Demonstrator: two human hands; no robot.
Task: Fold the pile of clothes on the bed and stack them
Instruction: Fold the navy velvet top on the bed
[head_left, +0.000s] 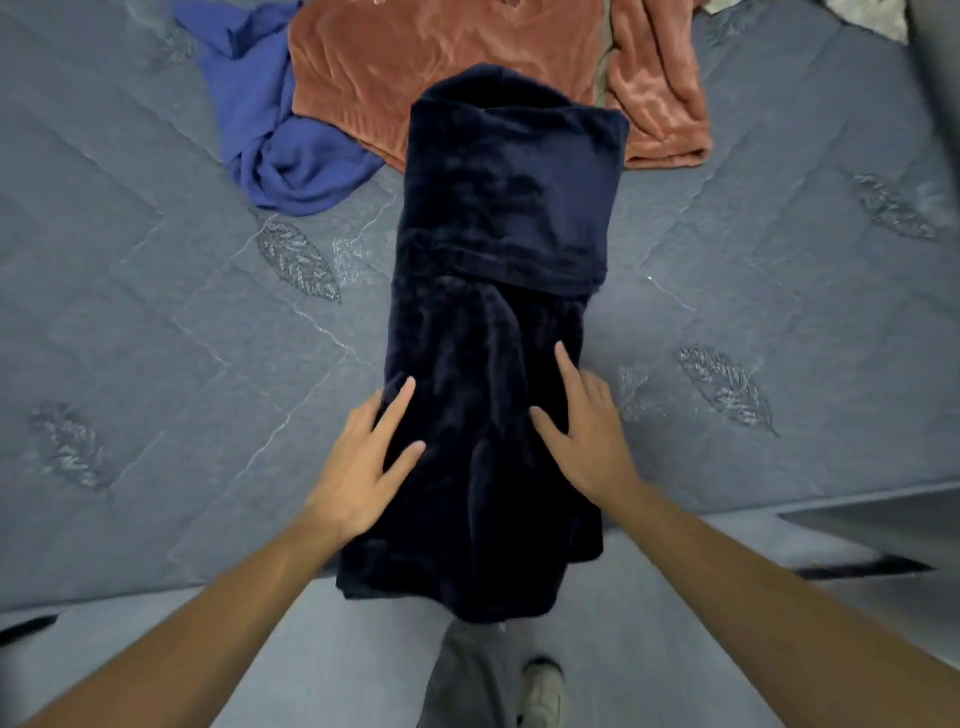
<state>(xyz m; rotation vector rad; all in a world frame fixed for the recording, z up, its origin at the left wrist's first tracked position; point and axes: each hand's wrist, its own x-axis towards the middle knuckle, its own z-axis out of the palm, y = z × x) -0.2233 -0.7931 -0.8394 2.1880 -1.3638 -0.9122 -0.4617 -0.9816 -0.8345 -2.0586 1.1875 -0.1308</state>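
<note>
L hand (363, 462) flat, fingers straight on navy garment (498, 332) at 7 | R hand (582, 431) same at 5 | rust top (441, 67) 12, blue cloth (270, 135) 11 on bed (156, 312)

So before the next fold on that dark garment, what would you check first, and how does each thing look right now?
1. Both hands on the cloth: ok. The left hand and the right hand rest flat on the dark navy garment, fingers straight.
2. Far end already folded over: ok, a doubled layer lies across the top.
3. Near end supported: not ok, it hangs over the edge of the bed.
4. Fabric smooth: not ok, ridges run between the hands.
5. Room beyond: not ok, the garment's far end overlaps the rust-coloured garment; the blue garment lies crumpled beside it.
6. A finished stack: cannot tell, none is in view.
</note>
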